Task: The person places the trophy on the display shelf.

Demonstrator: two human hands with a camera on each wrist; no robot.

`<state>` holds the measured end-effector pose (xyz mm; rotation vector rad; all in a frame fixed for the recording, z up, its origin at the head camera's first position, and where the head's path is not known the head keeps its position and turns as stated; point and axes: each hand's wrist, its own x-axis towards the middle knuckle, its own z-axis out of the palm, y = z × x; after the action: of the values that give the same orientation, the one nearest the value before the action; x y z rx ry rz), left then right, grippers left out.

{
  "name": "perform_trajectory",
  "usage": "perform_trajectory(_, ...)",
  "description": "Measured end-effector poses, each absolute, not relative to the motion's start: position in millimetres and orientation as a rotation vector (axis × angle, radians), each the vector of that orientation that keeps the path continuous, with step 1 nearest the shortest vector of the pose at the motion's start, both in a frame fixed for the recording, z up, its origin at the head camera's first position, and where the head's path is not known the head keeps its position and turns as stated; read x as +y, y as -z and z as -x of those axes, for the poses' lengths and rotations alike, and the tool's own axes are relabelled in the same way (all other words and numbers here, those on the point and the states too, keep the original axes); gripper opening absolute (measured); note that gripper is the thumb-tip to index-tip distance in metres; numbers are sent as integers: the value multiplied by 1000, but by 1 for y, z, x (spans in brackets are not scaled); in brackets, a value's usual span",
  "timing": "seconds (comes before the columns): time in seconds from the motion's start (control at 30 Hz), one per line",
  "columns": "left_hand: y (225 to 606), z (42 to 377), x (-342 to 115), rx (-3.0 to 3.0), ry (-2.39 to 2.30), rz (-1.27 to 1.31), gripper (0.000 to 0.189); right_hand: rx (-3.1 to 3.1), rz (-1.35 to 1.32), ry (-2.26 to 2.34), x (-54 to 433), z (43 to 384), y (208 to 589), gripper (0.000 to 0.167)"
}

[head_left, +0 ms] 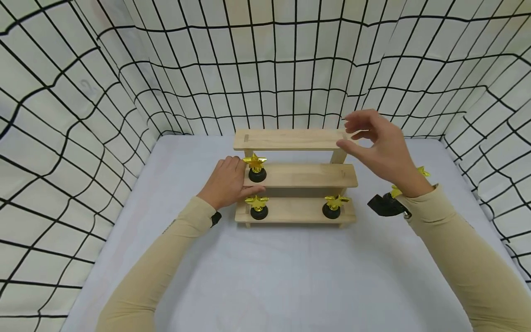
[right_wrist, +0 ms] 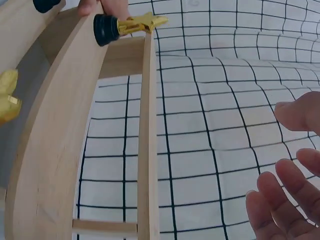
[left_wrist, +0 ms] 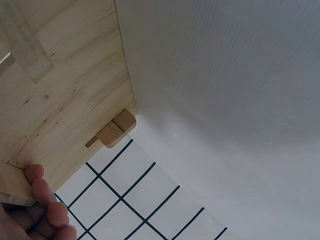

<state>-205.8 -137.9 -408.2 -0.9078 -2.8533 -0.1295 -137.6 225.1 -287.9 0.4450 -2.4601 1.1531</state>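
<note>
A three-tier wooden display stand (head_left: 298,175) stands on the white-covered table. My left hand (head_left: 226,182) grips the left end of its middle shelf; in the left wrist view the fingertips (left_wrist: 42,190) curl round the board's edge. Beside that hand, a gold star trophy (head_left: 256,168) with a round black base sits on the middle shelf. The bottom shelf carries one trophy (head_left: 258,207) at the left and another trophy (head_left: 333,206) at the right. Over the right end of the top shelf hovers my right hand (head_left: 379,147), holding nothing, thumb and fingers apart.
Right of the stand, gold star tips (head_left: 423,171) show from behind my right wrist, which hides the rest. A black device (head_left: 386,205) is at that wrist. Black netting (head_left: 294,62) over white sheeting encloses the table's back and sides. White tabletop (head_left: 290,276) extends in front.
</note>
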Motion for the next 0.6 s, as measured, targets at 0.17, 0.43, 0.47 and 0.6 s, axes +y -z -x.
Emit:
perform_trajectory(0.17,408,205,-139,-2842,123,909,77,-2437,-337,-1115,256,136,292,49)
perform_trajectory(0.43,410,205,-139,-2814,86,937,87,-2421,-110,-1198,309,130,308,45)
perform_trajectory(0.47,410,205,-139,-2815,83,935,89,-2422,-86,-1201,315,129,311,45)
perform_trajectory(0.6,410,205,-139,-2827,91,929,88,-2430,-6,-1226,333,126,320,42)
